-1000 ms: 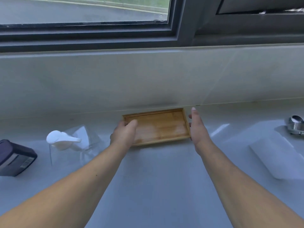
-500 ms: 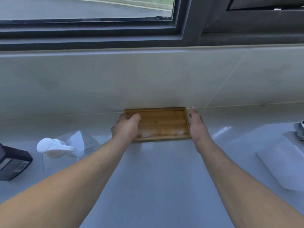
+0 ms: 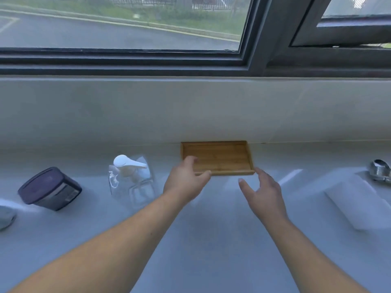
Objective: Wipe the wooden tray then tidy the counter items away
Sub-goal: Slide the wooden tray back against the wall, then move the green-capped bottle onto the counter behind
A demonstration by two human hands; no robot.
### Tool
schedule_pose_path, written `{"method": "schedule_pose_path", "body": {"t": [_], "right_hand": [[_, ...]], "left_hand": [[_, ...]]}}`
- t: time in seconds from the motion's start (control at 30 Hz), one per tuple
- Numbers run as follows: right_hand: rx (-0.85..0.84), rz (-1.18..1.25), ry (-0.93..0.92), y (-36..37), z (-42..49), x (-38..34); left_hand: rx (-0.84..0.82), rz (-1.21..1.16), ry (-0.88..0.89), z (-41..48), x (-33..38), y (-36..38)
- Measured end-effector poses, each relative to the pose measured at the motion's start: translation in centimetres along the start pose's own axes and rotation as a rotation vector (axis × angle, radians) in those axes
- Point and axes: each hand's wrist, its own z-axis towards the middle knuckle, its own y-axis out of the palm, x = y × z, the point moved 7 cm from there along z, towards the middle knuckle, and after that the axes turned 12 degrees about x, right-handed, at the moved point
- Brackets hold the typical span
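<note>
A small wooden tray (image 3: 220, 156) lies flat on the white counter, its far edge against the tiled wall. My left hand (image 3: 186, 179) rests at the tray's front left corner, fingers curled over the rim and touching it. My right hand (image 3: 263, 191) hovers just in front of the tray's right corner, fingers spread, holding nothing. A clear pump bottle with a white top (image 3: 130, 178) stands left of the tray. Further left a dark lidded container (image 3: 49, 189) sits tilted.
A white folded cloth or paper roll (image 3: 359, 199) lies at the right, with a shiny metal fixture (image 3: 380, 171) behind it. A pale object (image 3: 5, 214) shows at the left edge. A tiled wall and window sill rise behind the counter (image 3: 211, 240).
The tray was slid back until it met the wall. My right hand has let go and pulled back from it; my left hand has shifted to the front left corner.
</note>
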Motion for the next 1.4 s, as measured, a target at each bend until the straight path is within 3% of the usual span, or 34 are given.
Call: {"method": "schedule_pose_path", "body": {"t": [0.2, 0.37, 0.63, 0.8, 1.0, 1.4], "right_hand": [[-0.007, -0.093, -0.105, 0.2, -10.8, -3.1], [-0.063, -0.091, -0.223, 4.5, -21.3, -10.4], [-0.197, 0.03, -0.501, 15.2, -37.4, -29.2], [-0.297, 0.061, -0.572, 21.7, -41.8, -37.2], [-0.444, 0.17, -0.375, 30.2, -40.0, -40.7], [-0.787, 0.368, 0.333, 42.2, -35.9, -40.3]], "left_hand": [[0.014, -0.031, 0.223, -10.2, -4.5, -5.6], [0.155, -0.026, 0.263, -16.1, -13.6, -14.7], [0.483, 0.1, 0.026, -21.2, -32.5, -37.1], [0.537, 0.132, -0.207, -20.3, -39.4, -45.0], [0.519, 0.084, -0.321, -15.2, -42.5, -46.8], [0.329, -0.109, -0.361, -3.8, -43.9, -40.4]]}}
